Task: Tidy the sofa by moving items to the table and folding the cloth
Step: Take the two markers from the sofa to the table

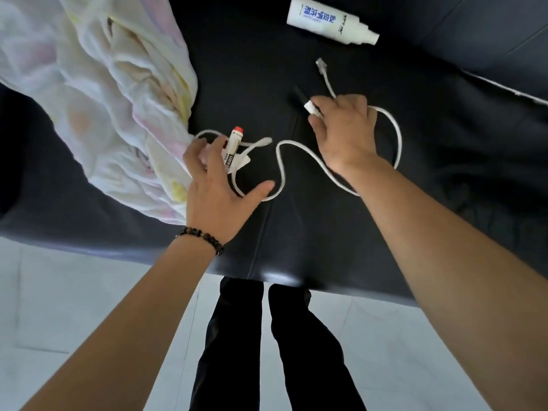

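A white cable [398,137] snakes in loops across the black sofa seat [296,232]. My right hand [344,132] grips the cable near its white plug [310,108], and one connector end [321,64] sticks out beyond the fingers. A white marker with a red cap [234,143] lies on the cable's left loops. My left hand [216,188] hovers spread over it, fingertips touching the marker and cable. A crumpled pale cloth [98,93] is heaped on the sofa's left side. A white spray bottle [326,19] lies on its side at the back.
The sofa backrest [489,34] rises at the upper right. White floor tiles [74,292] lie in front of the sofa, where my legs in black trousers [267,351] stand. No table is in view.
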Available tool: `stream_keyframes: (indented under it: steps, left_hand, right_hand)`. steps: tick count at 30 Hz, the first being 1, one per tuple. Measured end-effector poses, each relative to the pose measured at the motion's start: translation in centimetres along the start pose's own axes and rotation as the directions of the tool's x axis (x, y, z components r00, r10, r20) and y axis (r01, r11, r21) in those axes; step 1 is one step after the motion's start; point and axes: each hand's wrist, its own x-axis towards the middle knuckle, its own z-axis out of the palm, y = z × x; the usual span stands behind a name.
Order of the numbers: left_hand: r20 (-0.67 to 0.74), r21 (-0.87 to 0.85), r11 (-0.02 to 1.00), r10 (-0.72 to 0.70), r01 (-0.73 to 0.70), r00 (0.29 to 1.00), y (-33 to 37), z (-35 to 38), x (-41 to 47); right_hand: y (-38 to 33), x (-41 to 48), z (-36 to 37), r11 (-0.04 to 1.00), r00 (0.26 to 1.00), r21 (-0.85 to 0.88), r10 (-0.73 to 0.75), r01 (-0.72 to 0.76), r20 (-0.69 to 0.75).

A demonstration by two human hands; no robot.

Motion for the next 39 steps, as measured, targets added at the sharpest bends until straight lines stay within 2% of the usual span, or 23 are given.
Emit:
stream_keyframes:
  steps: [5, 9, 11, 17, 22, 25, 28, 31, 39]
  left_hand:
    - [0.014, -0.014, 0.998, -0.054, 0.055, 0.998, 3.4, -4.1, -3.4]
    - [-0.007, -0.136, 0.982, -0.134, 0.132, 0.991, 8.4, -9.3, -5.1]
    - [-0.028, -0.183, 0.973, -0.149, 0.142, 0.988, 11.4, -12.8, -5.9]
    - [-0.079, -0.217, 0.976, -0.012, -0.005, 0.997, 22.2, -24.3, -10.2]
    - [-0.097, -0.213, 0.969, 0.11, -0.128, 0.989, 27.7, -30.2, -13.6]
    - [-0.103, -0.208, 0.952, 0.208, -0.226, 0.973, 29.0, -31.7, -14.4]
    - [0.004, -0.152, 0.972, 0.18, -0.177, 0.984, 29.1, -32.4, -13.7]
    - [0.091, -0.173, 0.982, 0.086, -0.069, 0.992, 28.3, -32.7, -12.5]
    - [0.189, -0.059, 0.984, 0.174, -0.165, 0.967, 26.1, -31.1, -12.7]
  right_hand:
    - [-1.2, -6.0, -3.6, 0.991, 0.985, 0.112, 0.087, -0.071, -0.148]
    - [-1.9, -11.0, -11.0, 0.877, 0.966, 0.419, 0.257, -0.236, 0.005]
    - [-2.2, -14.1, -15.7, 0.826, 0.949, 0.481, 0.312, -0.295, 0.048]
    - [-3.4, -24.3, -29.5, 0.705, 0.919, 0.647, 0.393, -0.29, -0.016]
    - [-5.2, -30.8, -36.4, 0.606, 0.861, 0.759, 0.494, -0.239, -0.124]
    - [-7.1, -32.9, -38.5, 0.579, 0.811, 0.789, 0.552, -0.206, -0.193]
    - [-9.5, -35.0, -39.1, 0.562, 0.756, 0.796, 0.616, -0.226, -0.22]
    - [-11.9, -37.3, -38.3, 0.502, 0.703, 0.819, 0.687, -0.276, -0.184]
    - [-14.7, -43.8, -33.4, 0.282, 0.534, 0.874, 0.845, -0.397, -0.03]
